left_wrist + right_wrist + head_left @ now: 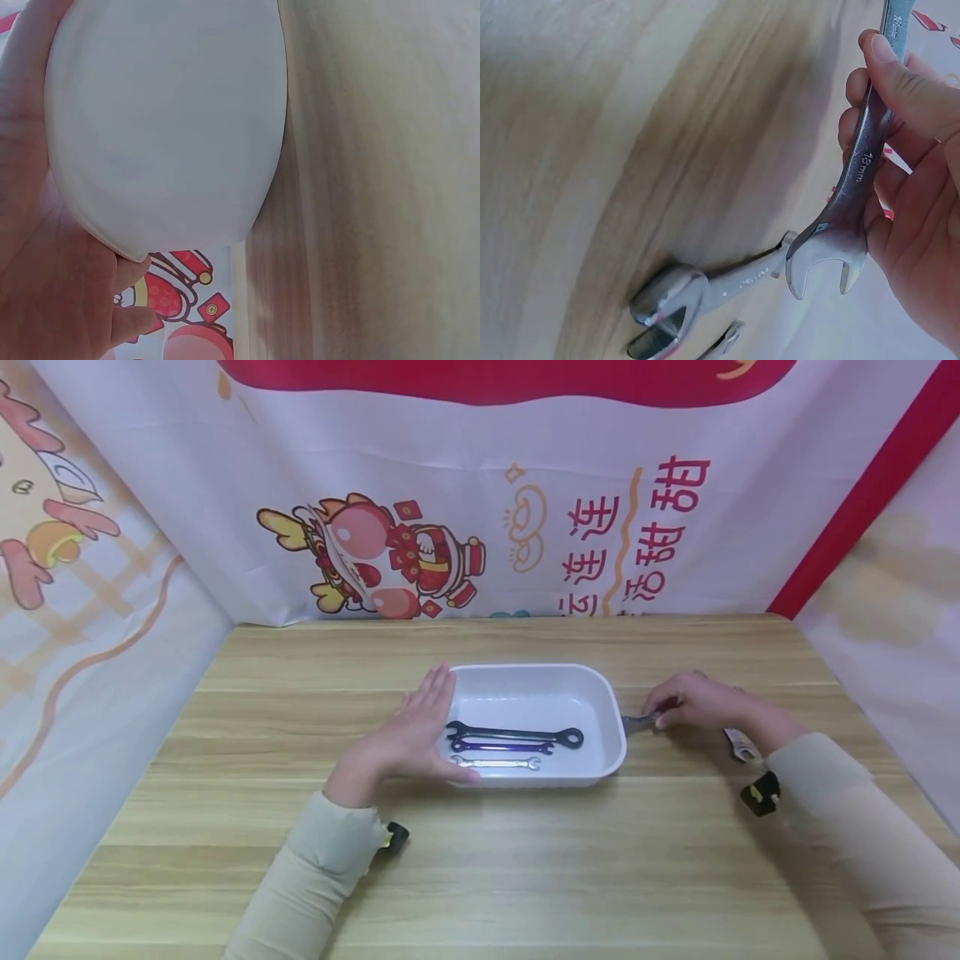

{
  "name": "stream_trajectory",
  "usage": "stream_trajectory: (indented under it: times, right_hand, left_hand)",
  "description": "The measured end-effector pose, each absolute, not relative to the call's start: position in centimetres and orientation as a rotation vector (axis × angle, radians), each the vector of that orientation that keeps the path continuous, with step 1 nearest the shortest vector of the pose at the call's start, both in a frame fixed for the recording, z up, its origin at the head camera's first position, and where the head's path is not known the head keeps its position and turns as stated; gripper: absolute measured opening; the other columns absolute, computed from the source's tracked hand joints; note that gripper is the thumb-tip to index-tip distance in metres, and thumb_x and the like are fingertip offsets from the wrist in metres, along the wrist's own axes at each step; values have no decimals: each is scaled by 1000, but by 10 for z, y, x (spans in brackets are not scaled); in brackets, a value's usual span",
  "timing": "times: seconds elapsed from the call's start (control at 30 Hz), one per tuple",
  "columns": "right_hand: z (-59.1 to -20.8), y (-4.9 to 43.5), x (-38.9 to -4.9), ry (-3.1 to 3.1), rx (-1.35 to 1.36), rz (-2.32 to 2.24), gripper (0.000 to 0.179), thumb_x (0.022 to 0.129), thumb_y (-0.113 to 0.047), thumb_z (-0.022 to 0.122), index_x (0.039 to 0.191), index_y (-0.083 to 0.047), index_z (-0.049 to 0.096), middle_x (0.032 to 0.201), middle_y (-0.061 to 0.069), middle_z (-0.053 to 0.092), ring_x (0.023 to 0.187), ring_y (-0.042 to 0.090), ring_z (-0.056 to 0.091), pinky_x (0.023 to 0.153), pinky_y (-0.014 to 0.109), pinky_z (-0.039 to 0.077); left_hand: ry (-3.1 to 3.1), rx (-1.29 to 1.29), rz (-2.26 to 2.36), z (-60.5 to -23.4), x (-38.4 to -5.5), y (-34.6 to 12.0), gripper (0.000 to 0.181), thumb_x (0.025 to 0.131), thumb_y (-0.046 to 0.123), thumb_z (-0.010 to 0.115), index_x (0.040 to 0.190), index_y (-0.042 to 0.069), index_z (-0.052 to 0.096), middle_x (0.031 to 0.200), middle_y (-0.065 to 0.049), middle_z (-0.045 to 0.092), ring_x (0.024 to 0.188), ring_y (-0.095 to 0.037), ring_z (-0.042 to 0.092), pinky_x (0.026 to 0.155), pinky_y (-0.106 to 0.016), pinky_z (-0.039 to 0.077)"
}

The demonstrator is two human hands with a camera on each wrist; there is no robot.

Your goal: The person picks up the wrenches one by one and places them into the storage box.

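My left hand (411,735) rests against the left end of a white tray (617,727), fingers straight along the rim and thumb spread at the near corner. In the left wrist view the palm lies by the tray's white wall (165,127). A black wrench (517,734), a purple wrench (502,747) and a small silver wrench (495,763) lie inside the tray. Beyond the right end, my right hand (701,700) pinches a silver wrench (862,157) between thumb and fingers. One end of it is close to the tray's right wall; whether they touch I cannot tell.
On the wooden table (525,877), a silver wrench (740,746) lies beside the right wrist, partly hidden by the arm. The right wrist view shows a large wrench head (671,304) and a smaller wrench end (724,341). A printed cloth (525,510) hangs behind the table.
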State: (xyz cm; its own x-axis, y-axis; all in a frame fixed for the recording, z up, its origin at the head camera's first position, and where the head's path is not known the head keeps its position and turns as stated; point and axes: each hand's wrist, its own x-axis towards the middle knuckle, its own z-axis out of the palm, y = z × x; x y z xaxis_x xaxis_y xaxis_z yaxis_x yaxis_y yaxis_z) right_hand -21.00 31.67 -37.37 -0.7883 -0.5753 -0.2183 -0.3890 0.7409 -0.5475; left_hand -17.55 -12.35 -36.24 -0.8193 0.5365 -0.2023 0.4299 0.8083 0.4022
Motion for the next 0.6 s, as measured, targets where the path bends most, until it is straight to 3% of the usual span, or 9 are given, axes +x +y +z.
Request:
stream_trajectory:
  times: [0.37, 0.6]
  right_hand:
    - [-361, 330, -205, 2610, -653, -686, 19, 89, -6, 71, 103, -17, 77, 99, 0, 75, 85, 9, 63, 80, 25, 54]
    - [-354, 335, -201, 2661, -626, -732, 19, 88, -7, 72, 106, -12, 77, 95, 3, 74, 79, 10, 59, 74, 25, 52]
  left_hand:
    - [2705, 772, 469, -364, -177, -122, 144, 65, 79, 72, 159, 8, -10, 164, -4, -24, 155, -26, -15, 125, -54, 8]
    - [2701, 755, 474, -362, -175, -123, 144, 65, 79, 73, 159, 8, -10, 164, -4, -24, 155, -26, -15, 125, -53, 6]
